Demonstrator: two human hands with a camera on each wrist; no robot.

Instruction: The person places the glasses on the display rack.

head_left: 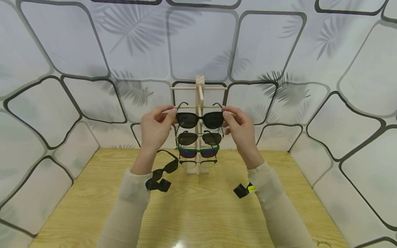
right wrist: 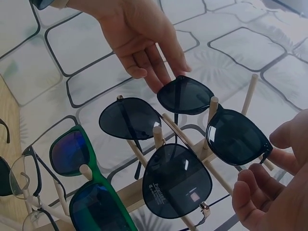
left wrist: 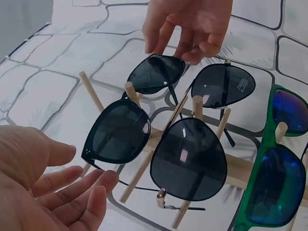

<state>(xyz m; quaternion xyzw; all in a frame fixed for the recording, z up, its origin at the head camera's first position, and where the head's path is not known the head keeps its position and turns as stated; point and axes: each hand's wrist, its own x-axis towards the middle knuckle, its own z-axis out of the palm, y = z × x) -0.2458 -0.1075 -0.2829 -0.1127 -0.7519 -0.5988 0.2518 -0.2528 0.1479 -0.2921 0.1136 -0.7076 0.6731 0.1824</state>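
Black sunglasses (head_left: 200, 120) sit with their bridge at a peg of a wooden display stand (head_left: 200, 81). At one end of their frame is my left hand (head_left: 156, 129), its thumb apart from the hinge and fingers loosely bent beneath, as the left wrist view shows. My right hand (head_left: 240, 132) is at the other end, thumb tip by the frame corner and fingers near the temple arm; contact is hard to tell. Below hang thin-framed aviator sunglasses (head_left: 187, 138), green-framed sunglasses (head_left: 198, 150) with blue lenses, and clear eyeglasses (head_left: 207, 164).
Another black pair of sunglasses (head_left: 171, 166) lies on the wooden tabletop (head_left: 198, 213), left of the stand's base and partly behind my left forearm. A bare top peg (head_left: 215, 88) crosses the stand. Patterned cloth walls (head_left: 201, 44) enclose the table at the back and sides.
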